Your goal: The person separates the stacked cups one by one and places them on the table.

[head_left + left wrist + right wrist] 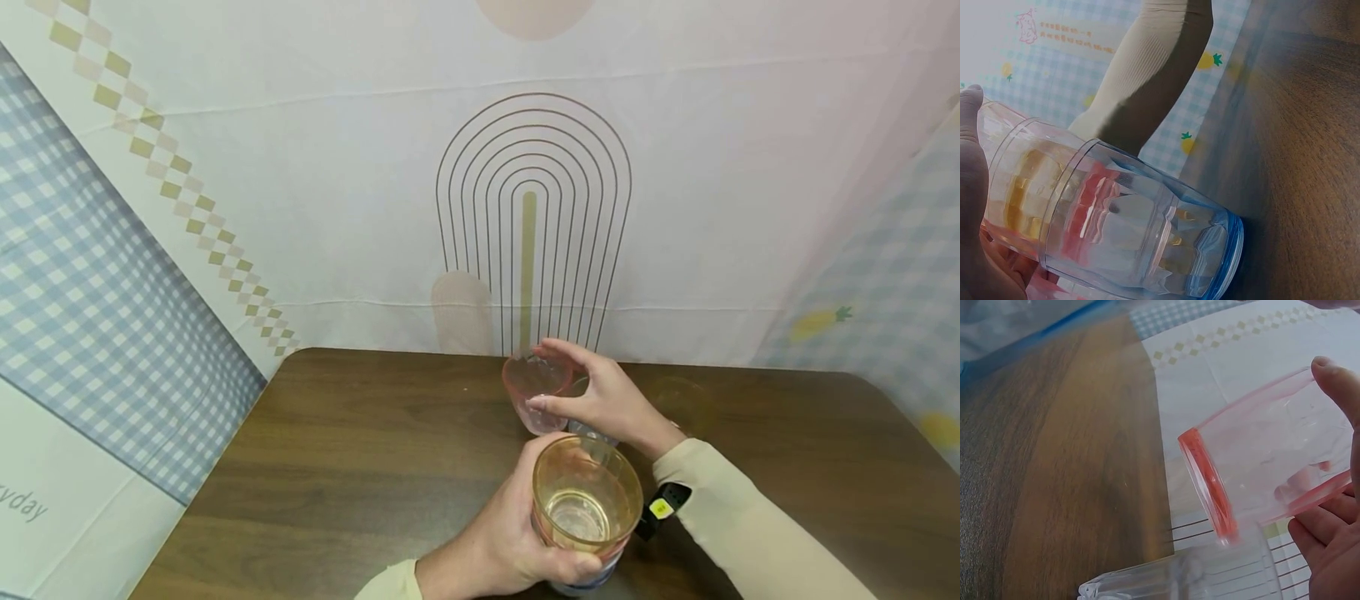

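Stack, nearest, sits in L hand, fingers curled round it, amber rim up. R hand grips pink cup btwn thumb & fingers, near tabletop's back edge, w/ clear cup just beside. Can't tell if pink's base is off the surface. Prob. best: lift pink straight up, w/o bumping clear cup; keep stack upright, grip light.
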Tool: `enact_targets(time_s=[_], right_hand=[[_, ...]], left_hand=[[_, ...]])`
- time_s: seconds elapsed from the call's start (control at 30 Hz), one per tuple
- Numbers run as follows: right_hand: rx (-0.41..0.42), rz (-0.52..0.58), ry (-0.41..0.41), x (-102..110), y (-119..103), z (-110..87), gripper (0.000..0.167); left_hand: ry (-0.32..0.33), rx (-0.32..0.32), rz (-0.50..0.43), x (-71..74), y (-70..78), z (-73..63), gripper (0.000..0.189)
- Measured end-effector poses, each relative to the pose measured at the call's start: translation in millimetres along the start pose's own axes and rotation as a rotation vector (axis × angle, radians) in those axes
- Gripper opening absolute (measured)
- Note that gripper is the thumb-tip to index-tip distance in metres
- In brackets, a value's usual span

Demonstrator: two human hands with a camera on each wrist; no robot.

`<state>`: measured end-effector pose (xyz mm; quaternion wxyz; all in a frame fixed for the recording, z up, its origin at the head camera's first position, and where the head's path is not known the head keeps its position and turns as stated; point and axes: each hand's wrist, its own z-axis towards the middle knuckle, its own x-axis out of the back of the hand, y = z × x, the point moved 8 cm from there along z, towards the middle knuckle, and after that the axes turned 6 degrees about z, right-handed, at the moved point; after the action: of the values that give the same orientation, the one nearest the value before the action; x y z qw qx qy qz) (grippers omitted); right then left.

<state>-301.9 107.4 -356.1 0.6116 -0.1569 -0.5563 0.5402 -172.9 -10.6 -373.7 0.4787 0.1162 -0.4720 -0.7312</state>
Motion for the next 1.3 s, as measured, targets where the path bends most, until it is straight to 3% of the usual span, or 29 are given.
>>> enact_targets(time_s=[0.23, 0.57, 0.73, 1.3], right_hand=[[-0.022, -0.053, -0.004, -4, 4, 2.8, 0.081], [-0.026, -0.092, -0.009, -9, 9, 6.3, 0.080], [-0.037, -0.122, -0.023, -14, 9, 6.5, 0.080], [-0.066, -0.186, -0.063, -23, 12, 7.6, 0.084]], left_hand=[[0.003, 0.040, -0.011, 0.1, -2.1, 0.2, 0.094], [-0.005, 0.041, 0.120, 1.7, 1.6, -1.4, 0.104], [-0.007, 0.031, 0.144, 2.2, 4.0, -2.5, 0.104], [-0.005, 0.021, 0.085, 2.8, 4.3, -4.2, 0.101]])
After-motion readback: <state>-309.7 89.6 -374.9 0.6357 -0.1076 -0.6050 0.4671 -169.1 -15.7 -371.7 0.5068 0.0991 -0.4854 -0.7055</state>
